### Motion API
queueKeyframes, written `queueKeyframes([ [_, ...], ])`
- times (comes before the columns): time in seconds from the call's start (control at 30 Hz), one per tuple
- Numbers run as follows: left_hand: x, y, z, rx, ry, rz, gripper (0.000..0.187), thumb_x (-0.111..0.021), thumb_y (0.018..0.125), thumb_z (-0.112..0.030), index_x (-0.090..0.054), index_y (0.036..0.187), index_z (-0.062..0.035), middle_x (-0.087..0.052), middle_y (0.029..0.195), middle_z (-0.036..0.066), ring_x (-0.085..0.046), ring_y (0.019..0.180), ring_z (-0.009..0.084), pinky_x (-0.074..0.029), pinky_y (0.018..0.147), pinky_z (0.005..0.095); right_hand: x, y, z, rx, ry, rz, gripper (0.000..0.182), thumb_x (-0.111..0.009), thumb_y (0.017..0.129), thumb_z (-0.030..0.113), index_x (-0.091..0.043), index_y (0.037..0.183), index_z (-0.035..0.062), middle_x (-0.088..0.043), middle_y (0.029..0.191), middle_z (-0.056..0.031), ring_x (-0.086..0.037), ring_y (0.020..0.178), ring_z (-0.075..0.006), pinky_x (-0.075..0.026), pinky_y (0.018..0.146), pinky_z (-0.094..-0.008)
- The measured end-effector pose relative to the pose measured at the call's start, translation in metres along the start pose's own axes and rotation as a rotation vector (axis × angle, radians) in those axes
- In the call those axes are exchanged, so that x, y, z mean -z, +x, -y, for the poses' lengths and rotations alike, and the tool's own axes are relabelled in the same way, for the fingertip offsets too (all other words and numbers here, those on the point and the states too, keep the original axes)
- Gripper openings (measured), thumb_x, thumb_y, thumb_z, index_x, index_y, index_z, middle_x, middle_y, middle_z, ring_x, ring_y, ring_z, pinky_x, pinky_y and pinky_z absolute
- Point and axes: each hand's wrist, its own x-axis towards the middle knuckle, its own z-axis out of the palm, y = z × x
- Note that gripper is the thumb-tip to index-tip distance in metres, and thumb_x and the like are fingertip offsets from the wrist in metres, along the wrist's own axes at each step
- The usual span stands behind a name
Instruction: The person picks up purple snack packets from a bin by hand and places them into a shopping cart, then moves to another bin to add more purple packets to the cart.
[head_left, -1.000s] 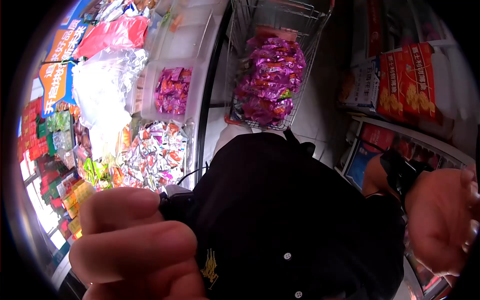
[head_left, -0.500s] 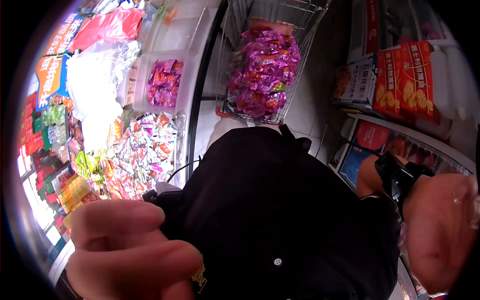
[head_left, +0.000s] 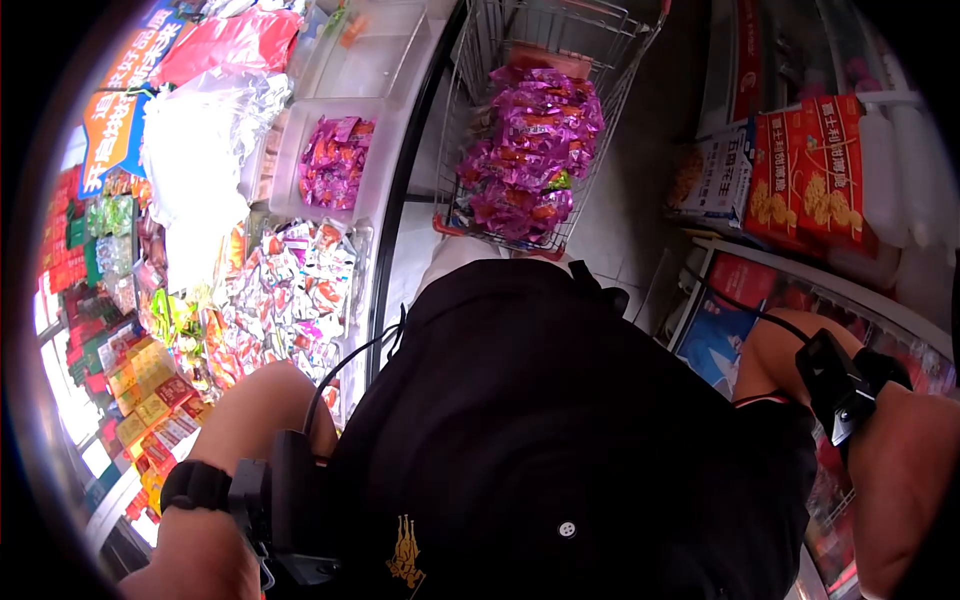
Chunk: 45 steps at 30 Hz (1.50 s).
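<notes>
My left hand (head_left: 195,560) is at the lower left, bent back toward me, with a black strapped device (head_left: 285,510) at the wrist. Its fingers lie outside the picture. At the right edge is part of my right hand (head_left: 910,490), below another strapped device (head_left: 838,385); those fingers are out of sight too. What either hand holds, if anything, does not show. Ahead stands a wire shopping cart (head_left: 612,130) holding a heap of purple-wrapped packets (head_left: 540,150). Similar purple packets (head_left: 335,165) lie in a clear bin on the left.
Loose wrapped sweets (head_left: 285,290) fill the left display, beside a bright plastic bag (head_left: 195,160). Red cartons (head_left: 810,175) sit on the right, above a glass-topped case (head_left: 740,300). A cable (head_left: 325,385) runs along my left arm.
Both hands have moved outward and down toward the picture's edges. The left fingers, curled in front of the camera before, have left the view. The cart and packets look unchanged.
</notes>
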Motion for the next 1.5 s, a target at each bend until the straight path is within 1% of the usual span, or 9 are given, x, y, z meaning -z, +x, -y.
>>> queueKeyframes([
  [0.53, 0.012, -0.009, -0.017, -0.025, 0.083, -0.127, 0.022, -0.042, 0.090, -0.020, -0.052, 0.109, -0.0271, -0.051, 0.091, -0.003, -0.050, 0.080, 0.0196, -0.042, 0.070, 0.0415, 0.012, -0.003, -0.004, 0.039, 0.012, 0.013, 0.031, -0.061, 0.080, 0.024, -0.051, 0.109, 0.0161, -0.050, 0.118, -0.0085, -0.041, 0.117, -0.0296, -0.035, 0.091, -0.0494],
  [0.7, 0.021, -0.024, -0.012, -0.069, 0.184, -0.261, 0.024, -0.042, 0.089, -0.020, -0.052, 0.108, -0.0295, -0.051, 0.090, -0.005, -0.050, 0.082, 0.0188, -0.041, 0.071, 0.0412, 0.011, 0.002, -0.014, 0.013, 0.040, -0.018, 0.033, -0.062, 0.080, 0.027, -0.050, 0.110, 0.0183, -0.049, 0.121, -0.0073, -0.039, 0.121, -0.0295, -0.034, 0.093, -0.0506],
  [0.77, 0.020, -0.034, -0.004, -0.092, 0.250, -0.363, 0.024, -0.042, 0.089, -0.020, -0.052, 0.108, -0.0304, -0.051, 0.090, -0.006, -0.049, 0.082, 0.0185, -0.040, 0.072, 0.0411, 0.020, -0.003, -0.011, -0.134, -0.049, 0.284, 0.037, -0.060, 0.082, 0.030, -0.050, 0.115, 0.0168, -0.048, 0.122, -0.0072, -0.036, 0.121, -0.0274, -0.031, 0.094, -0.0492],
  [0.83, 0.016, -0.037, -0.002, -0.084, 0.298, -0.419, 0.025, -0.042, 0.089, -0.020, -0.052, 0.108, -0.0314, -0.051, 0.090, -0.006, -0.049, 0.083, 0.0182, -0.040, 0.072, 0.0409, -0.004, -0.011, 0.002, -0.269, -0.217, 0.200, 0.031, -0.052, 0.088, 0.028, -0.050, 0.116, 0.0141, -0.052, 0.113, -0.0066, -0.049, 0.103, -0.0240, -0.041, 0.078, -0.0399],
  [0.93, 0.006, -0.028, -0.014, 0.139, 0.398, -0.274, 0.028, -0.041, 0.090, -0.018, -0.050, 0.112, -0.0318, -0.051, 0.090, -0.006, -0.049, 0.084, 0.0185, -0.041, 0.070, 0.0407, -0.014, -0.008, -0.009, -0.178, -0.117, 0.109, 0.030, -0.051, 0.086, 0.024, -0.051, 0.114, 0.0123, -0.053, 0.111, -0.0071, -0.050, 0.100, -0.0235, -0.041, 0.076, -0.0386],
  [1.0, 0.005, -0.031, -0.009, 0.071, 0.476, -0.311, 0.032, -0.041, 0.090, -0.016, -0.047, 0.117, -0.0322, -0.051, 0.090, -0.006, -0.049, 0.085, 0.0182, -0.043, 0.067, 0.0383, -0.018, -0.004, -0.016, -0.138, -0.078, 0.080, 0.029, -0.050, 0.085, 0.021, -0.052, 0.112, 0.0111, -0.054, 0.109, -0.0074, -0.050, 0.098, -0.0233, -0.042, 0.076, -0.0377],
  [1.07, 0.005, -0.031, -0.005, 0.077, 0.418, -0.313, 0.027, -0.044, 0.090, -0.016, -0.047, 0.114, -0.0284, -0.052, 0.086, -0.005, -0.050, 0.079, 0.0174, -0.044, 0.063, 0.0347, -0.022, -0.001, -0.021, -0.117, -0.049, 0.064, 0.028, -0.050, 0.084, 0.018, -0.052, 0.111, 0.0099, -0.055, 0.107, -0.0078, -0.051, 0.096, -0.0230, -0.042, 0.075, -0.0368],
  [1.17, 0.010, -0.008, -0.006, 0.181, 0.143, -0.264, 0.011, -0.052, 0.088, -0.017, -0.055, 0.099, -0.0163, -0.052, 0.071, -0.003, -0.050, 0.064, 0.0157, -0.043, 0.056, 0.0273, -0.036, 0.002, -0.026, -0.088, -0.027, 0.045, 0.027, -0.049, 0.082, 0.013, -0.053, 0.108, 0.0082, -0.056, 0.104, -0.0082, -0.052, 0.093, -0.0225, -0.043, 0.074, -0.0355],
  [1.5, 0.056, -0.004, 0.010, 0.221, -0.105, -0.002, 0.038, -0.047, 0.084, -0.040, -0.058, 0.104, -0.0097, -0.059, 0.073, 0.006, -0.051, 0.061, 0.0197, -0.043, 0.055, 0.0387, -0.076, 0.022, -0.052, -0.076, 0.075, -0.089, 0.026, -0.047, 0.077, -0.002, -0.056, 0.101, 0.0023, -0.059, 0.094, -0.0099, -0.056, 0.083, -0.0211, -0.044, 0.069, -0.0311],
])
